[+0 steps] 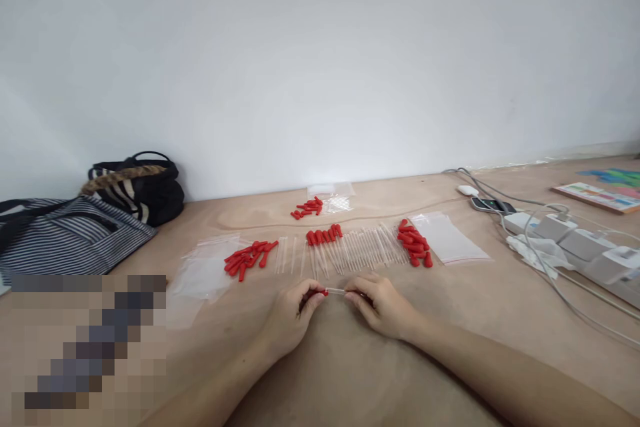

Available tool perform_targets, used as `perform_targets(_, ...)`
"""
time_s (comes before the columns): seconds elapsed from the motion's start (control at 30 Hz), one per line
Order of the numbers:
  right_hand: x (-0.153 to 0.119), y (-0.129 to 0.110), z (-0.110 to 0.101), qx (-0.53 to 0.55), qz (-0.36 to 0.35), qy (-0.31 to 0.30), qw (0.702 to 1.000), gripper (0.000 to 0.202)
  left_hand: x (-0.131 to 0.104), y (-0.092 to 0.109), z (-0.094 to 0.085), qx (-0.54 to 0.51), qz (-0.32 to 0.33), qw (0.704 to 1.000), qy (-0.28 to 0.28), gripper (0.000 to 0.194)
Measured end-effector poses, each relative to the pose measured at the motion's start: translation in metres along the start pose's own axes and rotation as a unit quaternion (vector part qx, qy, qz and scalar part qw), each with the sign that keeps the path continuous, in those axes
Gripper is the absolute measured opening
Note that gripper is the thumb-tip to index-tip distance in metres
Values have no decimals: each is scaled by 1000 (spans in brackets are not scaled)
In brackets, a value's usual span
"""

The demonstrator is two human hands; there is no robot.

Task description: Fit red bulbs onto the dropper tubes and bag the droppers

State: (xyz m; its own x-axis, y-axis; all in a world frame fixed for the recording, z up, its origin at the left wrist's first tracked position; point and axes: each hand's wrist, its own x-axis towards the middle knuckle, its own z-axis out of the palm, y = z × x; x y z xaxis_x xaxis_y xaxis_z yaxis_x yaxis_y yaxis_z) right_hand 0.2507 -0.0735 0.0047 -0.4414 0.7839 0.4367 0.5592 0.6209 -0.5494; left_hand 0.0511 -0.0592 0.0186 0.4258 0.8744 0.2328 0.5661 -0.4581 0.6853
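Observation:
Near the table's front, my left hand (295, 312) pinches a red rubber bulb (326, 292), mostly covered by its fingers. My right hand (380, 305) grips a clear glass tube (337, 291), whose end meets the bulb; whether it sits inside cannot be seen. Beyond the hands lies a row of clear tubes (367, 248), several with red bulbs (324, 236) on their far ends. Loose red bulbs form a pile on the left (249, 257) and another on the right (413, 243). Smaller red bulbs (307, 207) lie farther back beside small clear tubes (337, 203).
Plastic bags lie at left (200, 273) and right (450, 237). A striped bag (75, 233) and a black bag (160, 193) stand at far left. Chargers (585, 237) with cables, a black device (493, 205) and a colourful board (597, 197) occupy the right.

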Motion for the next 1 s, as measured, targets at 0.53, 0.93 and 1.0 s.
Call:
perform_targets(0.53, 0, -1, -2, -27, -13, 7, 1000, 13, -1, -2, -1, 3, 10, 1000, 5, 14)
perform_targets(0.93, 1, 2, -1, -79, -57, -6, 995, 17, -1, 0, -2, 27, 36, 999, 14, 14)
perform_targets(1.0, 3, 3, -2, -72, -62, -7, 995, 17, -1, 0, -2, 32, 40, 999, 13, 14)
